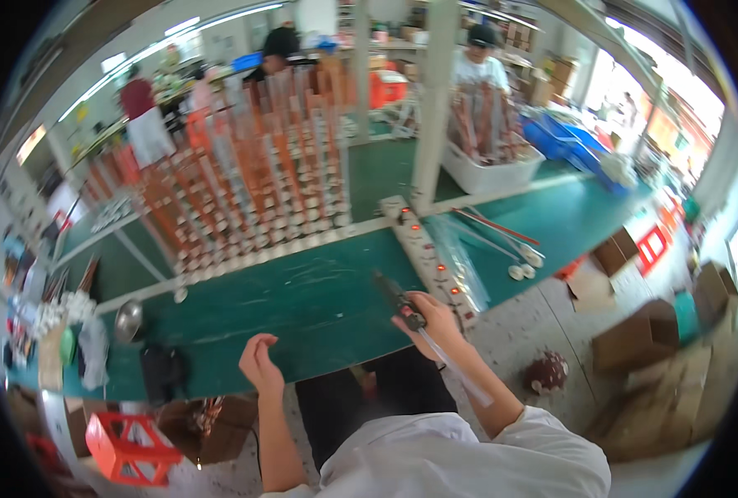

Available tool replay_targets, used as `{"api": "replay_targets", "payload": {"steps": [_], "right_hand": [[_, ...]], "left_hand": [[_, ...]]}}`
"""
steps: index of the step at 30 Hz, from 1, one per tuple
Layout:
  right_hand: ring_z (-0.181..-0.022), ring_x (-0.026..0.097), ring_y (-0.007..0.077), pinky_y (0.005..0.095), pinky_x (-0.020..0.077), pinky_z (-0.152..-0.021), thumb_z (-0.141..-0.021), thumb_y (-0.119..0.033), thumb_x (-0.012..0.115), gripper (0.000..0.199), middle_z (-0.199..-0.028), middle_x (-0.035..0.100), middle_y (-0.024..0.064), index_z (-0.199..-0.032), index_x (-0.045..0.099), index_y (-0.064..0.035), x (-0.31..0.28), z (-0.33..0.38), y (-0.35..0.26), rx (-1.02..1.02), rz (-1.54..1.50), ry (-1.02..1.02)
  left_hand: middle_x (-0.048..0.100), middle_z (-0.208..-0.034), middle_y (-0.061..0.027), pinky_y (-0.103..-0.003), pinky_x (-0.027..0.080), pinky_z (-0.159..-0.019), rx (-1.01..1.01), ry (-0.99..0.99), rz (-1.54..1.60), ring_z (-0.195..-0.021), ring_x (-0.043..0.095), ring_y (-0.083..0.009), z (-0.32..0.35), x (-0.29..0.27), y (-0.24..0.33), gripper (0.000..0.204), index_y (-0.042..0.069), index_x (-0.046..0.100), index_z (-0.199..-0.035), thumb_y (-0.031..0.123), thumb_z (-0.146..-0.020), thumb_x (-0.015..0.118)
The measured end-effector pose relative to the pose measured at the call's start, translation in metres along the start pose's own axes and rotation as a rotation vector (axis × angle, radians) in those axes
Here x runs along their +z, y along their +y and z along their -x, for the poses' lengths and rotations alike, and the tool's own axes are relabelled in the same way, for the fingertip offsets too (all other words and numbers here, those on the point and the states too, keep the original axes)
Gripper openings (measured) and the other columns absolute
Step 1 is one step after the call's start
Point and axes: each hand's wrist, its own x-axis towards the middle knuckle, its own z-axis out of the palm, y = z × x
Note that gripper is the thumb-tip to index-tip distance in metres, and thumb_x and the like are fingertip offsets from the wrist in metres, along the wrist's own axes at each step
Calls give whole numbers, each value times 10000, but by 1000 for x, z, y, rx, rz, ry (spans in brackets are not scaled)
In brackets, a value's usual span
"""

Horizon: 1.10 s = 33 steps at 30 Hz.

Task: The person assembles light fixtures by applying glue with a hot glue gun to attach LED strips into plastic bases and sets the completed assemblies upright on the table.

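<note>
My right hand is closed around a dark, elongated device with a small red part, its far end angled up and left over the green table. A pale translucent strip runs from the device down along my right forearm; whether they are joined I cannot tell. My left hand hovers at the table's front edge, fingers loosely bent and thumb apart, with nothing in it. Just beyond my right hand lies a long white strip board with several glowing red lights.
Upright clear and copper-coloured tubes with white ends stand in dense rows behind the green table. A metal bowl and a black object sit at left. Thin rods lie at right. A post rises from the table.
</note>
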Motion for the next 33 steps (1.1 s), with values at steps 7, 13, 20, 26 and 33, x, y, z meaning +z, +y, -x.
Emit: {"api": "replay_targets", "payload": {"steps": [7,13,20,26,33], "right_hand": [[-1054,609,443,493,510,-939,-723,-44,694,402,-1192,637,217,-1115,636,26,37,-22,39,1,383,-51],[-1085,611,383,463,521,-927,-689,-154,802,471,-1169,647,162,-1120,665,-23,32,-19,41,23,342,-152],[-881,655,381,447,529,-768,-676,-183,845,373,-918,669,180,-968,676,-24,33,-35,54,39,216,-208],[-962,674,315,398,555,-846,-640,-133,884,418,-994,721,112,-1001,697,-34,41,-28,66,-97,174,-17],[-1012,659,306,405,544,-882,-651,-139,866,412,-1026,724,102,-1019,701,-55,37,-19,72,-152,202,39]], "left_hand": [[645,-684,-109,-316,498,-617,62,-37,-198,-637,659,-211,7,-23,-30,148,-9,640,-805,49,-883,529],[616,-656,-100,-302,473,-588,190,-74,-329,-605,615,-187,10,-23,-15,163,-5,626,-776,55,-877,513],[513,-620,-103,-358,408,-558,113,-87,-351,-567,513,-223,1,-23,-32,290,37,544,-695,178,-944,495],[595,-631,-70,-282,422,-551,87,-71,-264,-562,557,-153,-7,-17,-27,188,14,636,-765,65,-887,502],[622,-636,-82,-279,468,-582,123,-94,-320,-581,607,-165,4,-13,-30,160,13,652,-764,64,-860,534]]}}
